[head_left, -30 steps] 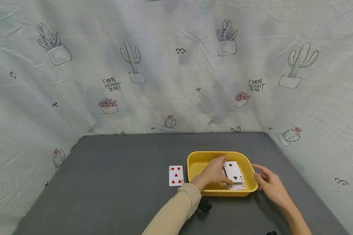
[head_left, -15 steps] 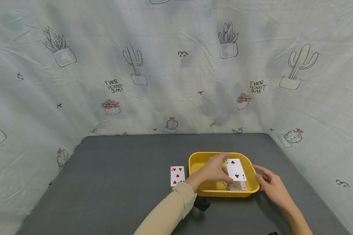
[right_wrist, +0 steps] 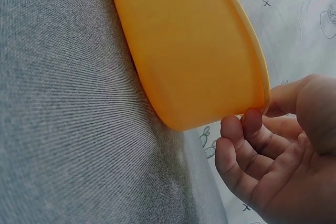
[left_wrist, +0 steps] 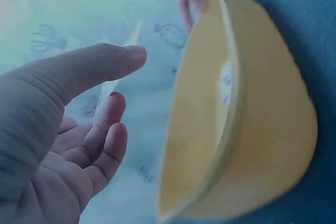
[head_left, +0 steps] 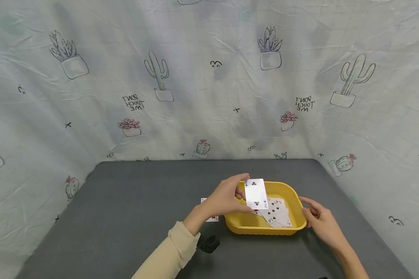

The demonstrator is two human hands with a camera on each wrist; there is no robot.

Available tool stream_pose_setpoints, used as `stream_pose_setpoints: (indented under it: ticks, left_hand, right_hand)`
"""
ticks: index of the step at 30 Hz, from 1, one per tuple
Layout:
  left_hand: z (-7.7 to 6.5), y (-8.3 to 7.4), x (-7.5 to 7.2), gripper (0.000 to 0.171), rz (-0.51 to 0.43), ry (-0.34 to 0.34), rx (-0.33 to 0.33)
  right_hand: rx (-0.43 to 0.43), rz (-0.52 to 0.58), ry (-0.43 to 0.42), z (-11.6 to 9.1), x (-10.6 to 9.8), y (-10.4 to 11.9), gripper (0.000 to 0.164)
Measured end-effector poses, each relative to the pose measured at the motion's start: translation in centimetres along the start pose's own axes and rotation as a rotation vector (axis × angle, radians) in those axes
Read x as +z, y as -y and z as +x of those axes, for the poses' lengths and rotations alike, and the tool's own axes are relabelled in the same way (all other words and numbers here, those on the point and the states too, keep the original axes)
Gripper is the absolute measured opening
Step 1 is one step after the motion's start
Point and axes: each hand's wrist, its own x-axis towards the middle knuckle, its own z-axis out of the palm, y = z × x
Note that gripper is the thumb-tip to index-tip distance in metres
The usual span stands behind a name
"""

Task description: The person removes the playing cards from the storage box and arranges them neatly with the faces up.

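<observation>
My left hand (head_left: 227,195) pinches a two of clubs playing card (head_left: 255,193) between thumb and fingers, raised over the left part of a yellow tray (head_left: 244,228). In the left wrist view the card (left_wrist: 107,90) shows nearly edge-on behind the thumb. Several more playing cards (head_left: 277,213) lie overlapping inside the tray, a club card on top. At the tray's right end, my right hand (head_left: 322,221) grips the rim; the right wrist view shows fingertips (right_wrist: 231,128) against the outer wall (right_wrist: 189,66). A five of hearts card (head_left: 213,219) on the table is mostly hidden behind my left hand.
The dark grey table (head_left: 143,201) extends left of the tray. A pale cloth (head_left: 195,85) printed with cactus drawings hangs behind the table and along both sides. A black strap-like piece (head_left: 208,244) shows under my left wrist.
My left hand has lifted the two of clubs from the other cards and carried it left, uncovering the cards below and covering much of the five of hearts. My right hand stays on the rim.
</observation>
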Motion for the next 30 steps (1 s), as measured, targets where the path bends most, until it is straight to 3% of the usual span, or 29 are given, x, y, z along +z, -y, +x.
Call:
stream_pose_setpoints:
  ticks: [9,16,19,25,30]
  left_hand:
    - [-5.6,0.8,-4.6,0.095,0.035,-0.104,0.001]
    - [-9.3,3.9,-6.8,0.094,0.133,-0.165,-0.065]
    - [-10.7,5.7,-7.5,0.094,0.124,-0.176,-0.123]
    - [-12.3,9.3,-8.5,0.093,0.1,-0.137,-0.208]
    - [-12.7,11.1,-8.6,0.09,0.108,-0.074,-0.233]
  right_hand:
    - [-0.019,0.0,-0.013,-0.3,0.1,0.2,0.044]
    - [-0.006,-0.013,-0.005,-0.2,0.1,0.2,0.045]
    - [-0.002,-0.017,-0.005,-0.2,0.4,0.3,0.045]
    - [0.001,-0.027,-0.014,-0.5,0.7,0.5,0.045]
    - [-0.001,-0.042,-0.022,-0.8,0.9,0.6,0.044]
